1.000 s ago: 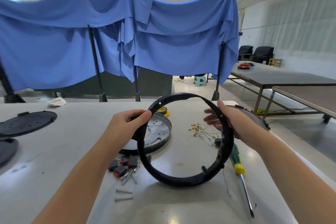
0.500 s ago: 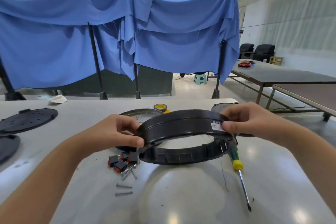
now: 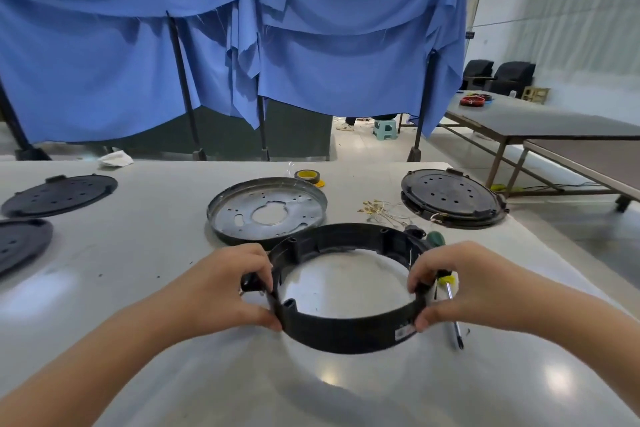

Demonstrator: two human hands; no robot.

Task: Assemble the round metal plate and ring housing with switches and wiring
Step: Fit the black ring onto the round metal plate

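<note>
A black plastic ring housing (image 3: 346, 329) lies flat, low over the white table, open side up, with a small label on its near right wall. My left hand (image 3: 235, 288) grips its left wall, and my right hand (image 3: 453, 284) grips its right wall. Just behind the ring sits the round metal plate (image 3: 266, 208), a shallow dish with a central cut-out and small holes. A bundle of thin wires with brass terminals (image 3: 381, 210) lies to the plate's right. The small switches are hidden behind my left hand.
A green and yellow screwdriver (image 3: 446, 291) lies under my right hand. A black round cover (image 3: 450, 198) sits at the back right, two more black discs (image 3: 59, 194) at the far left. Yellow tape roll (image 3: 308, 176) behind the plate. Table edge runs along the right.
The ring went from tilted upright in the air to flat and low over the table, nearer to me. Both hands kept their grip. The view tipped down, and the metal plate is now uncovered.
</note>
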